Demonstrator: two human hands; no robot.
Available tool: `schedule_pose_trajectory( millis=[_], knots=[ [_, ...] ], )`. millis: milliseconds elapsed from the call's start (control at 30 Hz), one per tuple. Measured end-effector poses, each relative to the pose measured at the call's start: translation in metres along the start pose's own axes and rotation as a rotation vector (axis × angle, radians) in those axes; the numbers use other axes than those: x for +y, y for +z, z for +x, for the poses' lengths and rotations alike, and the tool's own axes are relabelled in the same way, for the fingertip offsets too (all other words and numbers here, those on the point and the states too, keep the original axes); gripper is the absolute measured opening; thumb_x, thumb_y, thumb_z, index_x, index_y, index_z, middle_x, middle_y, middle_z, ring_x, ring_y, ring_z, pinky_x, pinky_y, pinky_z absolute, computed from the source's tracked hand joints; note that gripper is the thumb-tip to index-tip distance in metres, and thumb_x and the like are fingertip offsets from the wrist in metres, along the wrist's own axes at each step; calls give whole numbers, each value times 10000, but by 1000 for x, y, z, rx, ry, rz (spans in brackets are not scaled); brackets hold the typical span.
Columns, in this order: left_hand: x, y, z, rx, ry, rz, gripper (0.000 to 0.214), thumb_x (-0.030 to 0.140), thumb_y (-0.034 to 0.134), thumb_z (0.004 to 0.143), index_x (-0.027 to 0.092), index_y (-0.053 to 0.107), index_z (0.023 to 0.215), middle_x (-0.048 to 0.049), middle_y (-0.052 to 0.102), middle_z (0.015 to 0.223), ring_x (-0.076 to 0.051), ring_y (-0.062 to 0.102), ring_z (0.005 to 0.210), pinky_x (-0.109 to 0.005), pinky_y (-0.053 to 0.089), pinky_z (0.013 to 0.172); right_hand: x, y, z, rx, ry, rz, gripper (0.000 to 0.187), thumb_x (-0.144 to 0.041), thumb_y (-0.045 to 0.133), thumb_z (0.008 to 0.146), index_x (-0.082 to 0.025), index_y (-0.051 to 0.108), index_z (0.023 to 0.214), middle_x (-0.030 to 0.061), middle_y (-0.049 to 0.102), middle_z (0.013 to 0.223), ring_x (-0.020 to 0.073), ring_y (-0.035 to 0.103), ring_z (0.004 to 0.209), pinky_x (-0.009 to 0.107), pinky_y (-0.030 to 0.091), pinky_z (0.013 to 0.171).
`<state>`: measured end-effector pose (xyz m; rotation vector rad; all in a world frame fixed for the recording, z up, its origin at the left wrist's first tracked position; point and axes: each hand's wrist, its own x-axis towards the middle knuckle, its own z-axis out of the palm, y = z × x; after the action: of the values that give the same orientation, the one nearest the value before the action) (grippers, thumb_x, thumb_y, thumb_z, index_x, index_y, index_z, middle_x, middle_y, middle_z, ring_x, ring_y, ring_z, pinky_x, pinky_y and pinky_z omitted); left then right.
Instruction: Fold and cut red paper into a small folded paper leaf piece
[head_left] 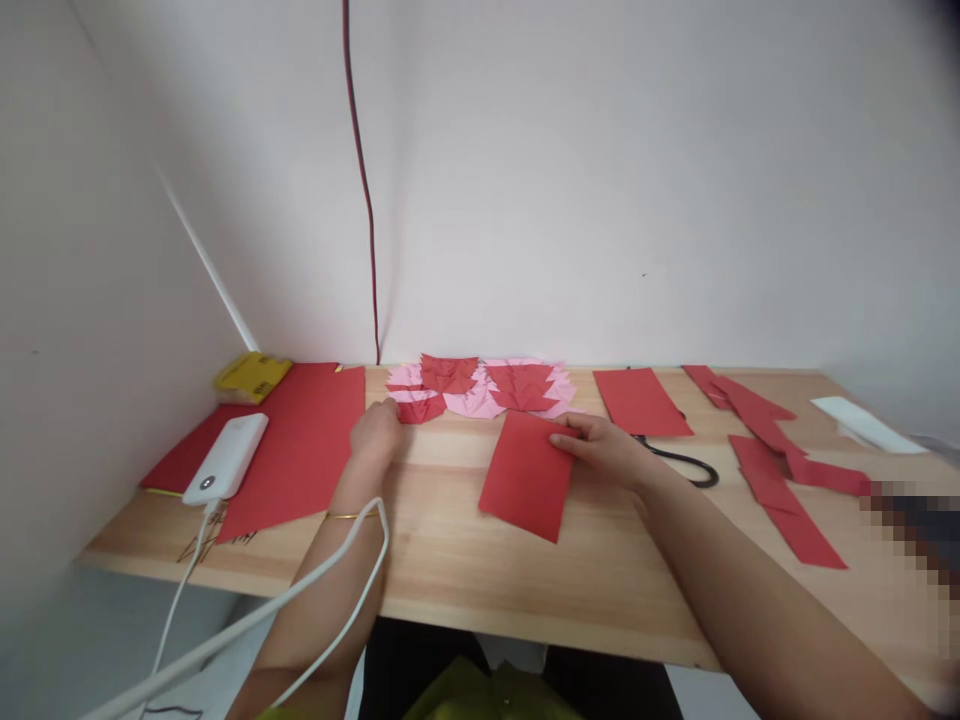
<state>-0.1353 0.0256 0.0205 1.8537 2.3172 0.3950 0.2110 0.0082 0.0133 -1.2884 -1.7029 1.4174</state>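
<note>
A red rectangular sheet of paper (527, 480) is tilted over the table's middle. My right hand (600, 447) pinches it at the upper right edge, thumb on top and fingers behind. My left hand (377, 435) is closed at the left end of a row of cut paper, its fingertips at the edge of a small red zigzag-edged paper piece (420, 408); the grip is partly hidden. Pink zigzag-edged papers (471, 404) and red zigzag-edged papers (523, 386) overlap along the wall.
Large red sheets (307, 450) lie left, bearing a white power bank (227, 458) and a yellow packet (253, 377). Another red rectangle (643, 401) lies over black-handled scissors, only a handle loop (705, 477) showing clearly. Red strips (795, 510) and a white object (868, 424) are right. A white cable (300, 580) crosses my left forearm.
</note>
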Motion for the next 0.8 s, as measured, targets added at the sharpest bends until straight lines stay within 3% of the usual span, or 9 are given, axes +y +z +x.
schedule_pose_trajectory(
  millis=[100, 167, 233, 300, 367, 467, 533, 667, 800],
  knots=[
    [0, -4, 0, 29, -43, 91, 200, 195, 495, 762, 179, 610, 926, -196, 651, 968, -320, 626, 846, -370, 430, 660, -2, 1, -1, -14, 8, 19, 302, -453, 630, 771, -174, 638, 887, 46, 667, 877, 184, 611, 791, 310, 476, 718],
    [5, -8, -1, 113, -59, 43, 212, 189, 457, 796, 175, 604, 948, -187, 650, 984, -302, 622, 857, -366, 435, 674, -2, 1, 0, -12, 7, 22, 300, -450, 637, 771, -172, 638, 882, 45, 663, 876, 180, 609, 788, 308, 473, 722],
    [16, -9, -4, 228, -19, -99, 210, 210, 418, 841, 176, 601, 938, -156, 654, 969, -267, 612, 867, -360, 443, 714, -1, 1, 1, -3, -3, 44, 302, -450, 643, 771, -169, 636, 882, 44, 664, 873, 176, 608, 788, 306, 472, 725],
    [33, -4, -11, 243, 150, -355, 192, 302, 459, 858, 181, 603, 891, -99, 657, 908, -217, 598, 850, -333, 449, 763, 0, 2, 2, 25, -17, 100, 310, -451, 648, 772, -170, 627, 901, 42, 669, 871, 172, 611, 782, 304, 474, 723],
    [53, 5, -23, 27, 287, -707, 252, 406, 539, 824, 174, 615, 885, -58, 658, 854, -174, 594, 781, -300, 462, 747, 1, 3, 3, 50, -47, 167, 316, -452, 653, 774, -170, 617, 911, 36, 670, 855, 164, 613, 764, 300, 475, 720],
    [79, 22, -46, -470, 276, -1128, 433, 483, 652, 735, 168, 628, 1031, -58, 685, 905, -169, 624, 753, -297, 487, 702, 0, 7, 2, 38, -114, 205, 310, -445, 662, 774, -167, 619, 902, 31, 666, 850, 158, 616, 768, 290, 477, 717],
    [88, 30, -57, -734, 218, -1211, 454, 467, 734, 665, 143, 665, 976, -73, 706, 880, -191, 646, 764, -305, 495, 708, -3, 10, 1, 53, -138, 164, 309, -439, 672, 767, -170, 629, 912, 36, 669, 878, 164, 622, 791, 290, 483, 721],
    [89, 33, -61, -770, 4, -1228, 427, 462, 779, 619, 118, 701, 860, -79, 720, 770, -191, 653, 659, -289, 492, 626, -11, 14, -3, 133, -174, 71, 300, -434, 626, 806, -182, 617, 968, 30, 662, 821, 156, 616, 738, 289, 490, 688],
    [85, 27, -55, -762, -62, -1292, 433, 454, 785, 616, 111, 714, 871, -95, 729, 772, -187, 655, 621, -281, 493, 587, -13, 12, -4, 183, -279, -42, 304, -402, 501, 898, -199, 585, 1109, -1, 593, 692, 136, 580, 657, 296, 494, 676]
  ],
)
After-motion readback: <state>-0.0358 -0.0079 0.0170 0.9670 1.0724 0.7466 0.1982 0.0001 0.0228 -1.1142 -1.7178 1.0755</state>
